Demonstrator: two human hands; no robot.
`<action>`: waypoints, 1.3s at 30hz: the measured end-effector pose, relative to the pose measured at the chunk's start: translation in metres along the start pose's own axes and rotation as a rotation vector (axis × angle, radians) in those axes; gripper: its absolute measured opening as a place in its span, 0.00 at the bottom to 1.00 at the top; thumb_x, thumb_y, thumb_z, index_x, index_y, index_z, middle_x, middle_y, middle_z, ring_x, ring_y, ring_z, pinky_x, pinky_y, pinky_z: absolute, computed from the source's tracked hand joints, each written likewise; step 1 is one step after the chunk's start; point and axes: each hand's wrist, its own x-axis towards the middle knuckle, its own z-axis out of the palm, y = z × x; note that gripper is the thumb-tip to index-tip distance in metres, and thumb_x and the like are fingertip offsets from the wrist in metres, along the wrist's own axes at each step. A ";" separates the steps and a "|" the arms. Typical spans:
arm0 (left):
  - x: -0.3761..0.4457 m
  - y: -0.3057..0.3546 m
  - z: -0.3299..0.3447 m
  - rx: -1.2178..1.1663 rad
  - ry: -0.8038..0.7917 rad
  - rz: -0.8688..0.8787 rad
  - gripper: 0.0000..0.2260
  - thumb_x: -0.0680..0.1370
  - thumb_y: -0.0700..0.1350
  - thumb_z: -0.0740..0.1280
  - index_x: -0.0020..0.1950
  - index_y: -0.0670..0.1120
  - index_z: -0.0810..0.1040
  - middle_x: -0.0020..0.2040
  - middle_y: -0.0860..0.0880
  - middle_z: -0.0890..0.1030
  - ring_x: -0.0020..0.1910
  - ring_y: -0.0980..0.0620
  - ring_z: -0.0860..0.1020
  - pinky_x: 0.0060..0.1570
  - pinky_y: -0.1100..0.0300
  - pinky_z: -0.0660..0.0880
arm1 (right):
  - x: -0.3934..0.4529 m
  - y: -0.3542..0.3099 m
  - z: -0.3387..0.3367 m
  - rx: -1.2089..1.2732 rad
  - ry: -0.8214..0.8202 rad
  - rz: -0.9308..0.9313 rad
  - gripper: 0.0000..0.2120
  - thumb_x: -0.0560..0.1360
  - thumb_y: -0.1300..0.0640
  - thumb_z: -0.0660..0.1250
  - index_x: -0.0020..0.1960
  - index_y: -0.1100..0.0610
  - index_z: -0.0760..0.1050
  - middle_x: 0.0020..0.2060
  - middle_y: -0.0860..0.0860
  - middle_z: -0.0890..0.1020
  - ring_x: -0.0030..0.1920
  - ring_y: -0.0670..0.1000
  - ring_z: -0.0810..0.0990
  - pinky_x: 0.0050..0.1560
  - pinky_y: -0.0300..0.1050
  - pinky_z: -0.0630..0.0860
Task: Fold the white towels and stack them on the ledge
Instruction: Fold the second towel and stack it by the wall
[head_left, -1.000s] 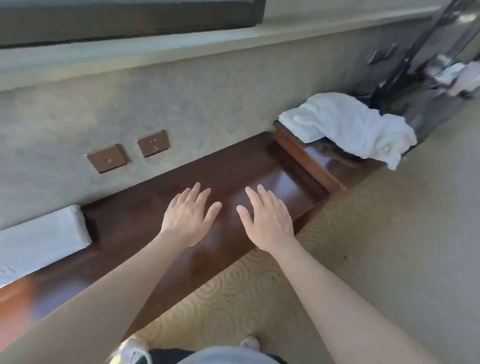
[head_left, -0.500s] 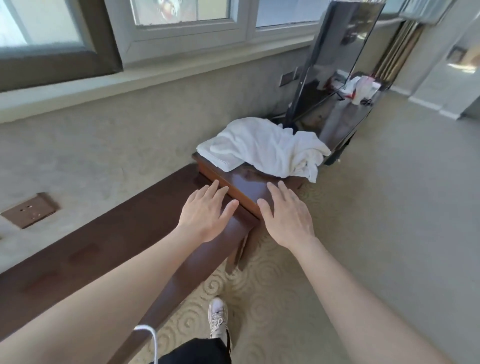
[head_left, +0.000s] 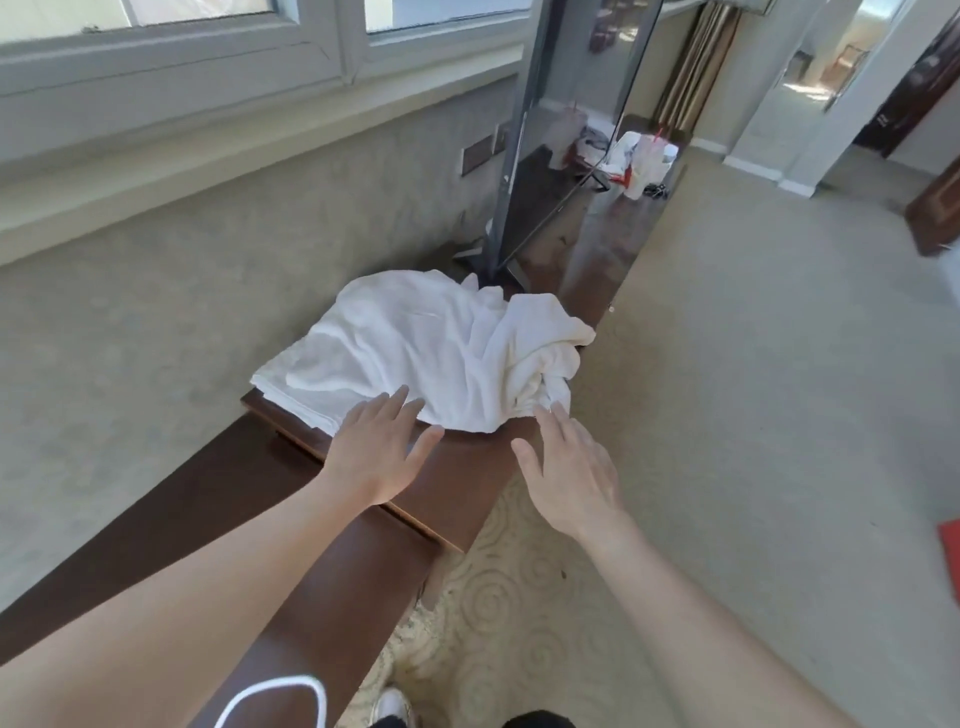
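Observation:
A crumpled white towel lies in a heap on the raised end of the dark wooden ledge. My left hand is stretched out flat, fingers straight, its fingertips at the towel's near edge. My right hand is also open with spread fingers, its fingertips just short of the towel's bunched right corner. Neither hand holds anything. The lower part of the ledge runs toward me on the left.
A flat television stands on the ledge behind the towel, with cups and bags further back. A window sill runs along the wall at left. Patterned carpet spreads to the right; my shoe shows below.
I have moved along the ledge toward the crumpled towel. Both open hands have travelled from the bare lower ledge up to the towel's near edge. The folded towel at left is out of view.

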 end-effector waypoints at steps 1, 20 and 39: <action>0.012 0.001 0.000 0.004 -0.007 0.004 0.29 0.84 0.63 0.47 0.80 0.50 0.63 0.82 0.48 0.60 0.80 0.47 0.59 0.77 0.50 0.54 | 0.010 0.002 0.003 0.011 -0.015 -0.007 0.30 0.83 0.39 0.47 0.81 0.52 0.53 0.81 0.52 0.55 0.79 0.54 0.56 0.73 0.53 0.61; 0.142 0.012 0.073 0.288 -0.082 -0.178 0.44 0.66 0.51 0.80 0.79 0.49 0.67 0.80 0.43 0.65 0.78 0.38 0.64 0.73 0.41 0.67 | 0.221 0.047 0.093 0.058 -0.047 -0.632 0.34 0.72 0.39 0.69 0.71 0.56 0.68 0.68 0.59 0.70 0.78 0.62 0.59 0.78 0.60 0.55; 0.180 0.021 0.001 -0.181 0.234 -0.587 0.11 0.85 0.52 0.60 0.59 0.46 0.75 0.43 0.53 0.77 0.41 0.48 0.77 0.38 0.56 0.67 | 0.259 -0.016 0.064 0.497 0.239 -0.407 0.18 0.80 0.47 0.62 0.54 0.62 0.79 0.45 0.56 0.81 0.45 0.60 0.79 0.49 0.55 0.78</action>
